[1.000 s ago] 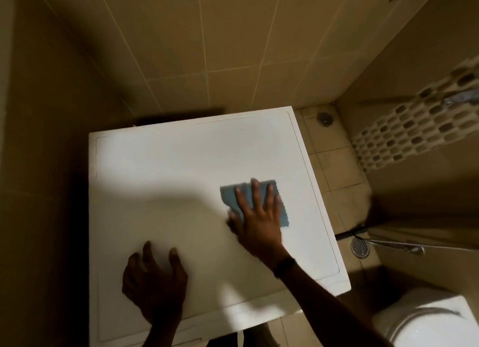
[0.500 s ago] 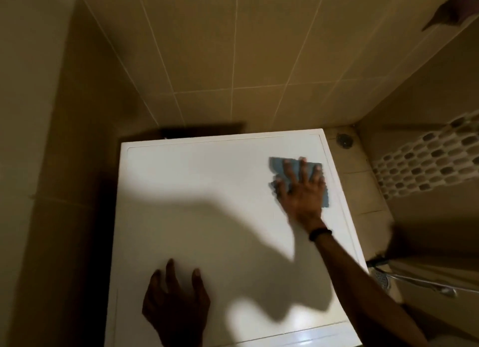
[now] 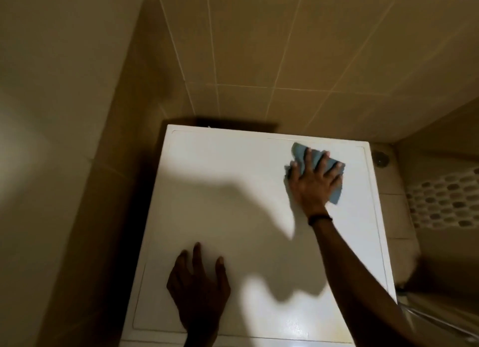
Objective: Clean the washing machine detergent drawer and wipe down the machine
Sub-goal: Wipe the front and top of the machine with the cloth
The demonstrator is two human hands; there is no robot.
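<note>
While right hand presses one blue cloth flat, fingers spread, at far-right corner of washer top — left hand rests near front edge, fingers open, holding nothing.

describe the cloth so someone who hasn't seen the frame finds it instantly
Start at the white washing machine top that fills the middle of the view. Go to its far right corner, where the right hand presses flat with spread fingers. The cloth is the crumpled blue-grey piece under that hand, the only coloured thing on the white surface.
</note>
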